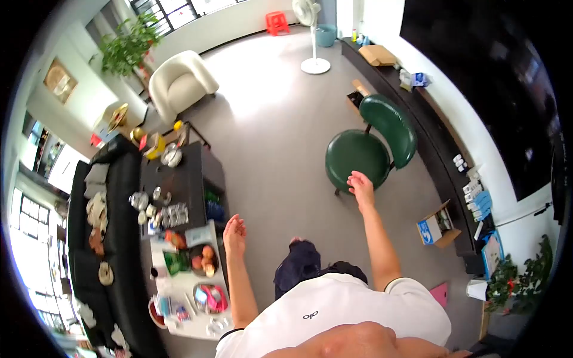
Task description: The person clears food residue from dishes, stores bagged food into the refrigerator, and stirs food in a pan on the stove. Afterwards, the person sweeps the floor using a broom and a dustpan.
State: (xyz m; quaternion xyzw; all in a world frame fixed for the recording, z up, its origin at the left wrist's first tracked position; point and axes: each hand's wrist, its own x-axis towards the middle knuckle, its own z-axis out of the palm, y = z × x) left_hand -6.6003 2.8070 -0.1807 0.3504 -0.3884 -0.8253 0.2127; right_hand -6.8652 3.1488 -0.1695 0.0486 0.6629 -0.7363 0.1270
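My left hand [235,234] is raised at waist height with loosely bent fingers and nothing visible in it. It is nearest to the coffee table, whose white end [212,234] lies just to its left. My right hand [362,190] reaches forward, fingers loosely stretched and apart, holding nothing. Behind it in the view stands a green round-seated chair [352,156] with a curved green backrest [389,128]. The hand overlaps the seat's front edge; whether it touches cannot be made out.
A bowl of fruit [196,262] and a pink tray [222,298] sit on the white tabletop. Left of it runs a black sofa [122,238]. An open cardboard box [444,238] is by the low TV cabinet [439,158]. Ahead are a cream armchair [188,92] and a fan [315,64].
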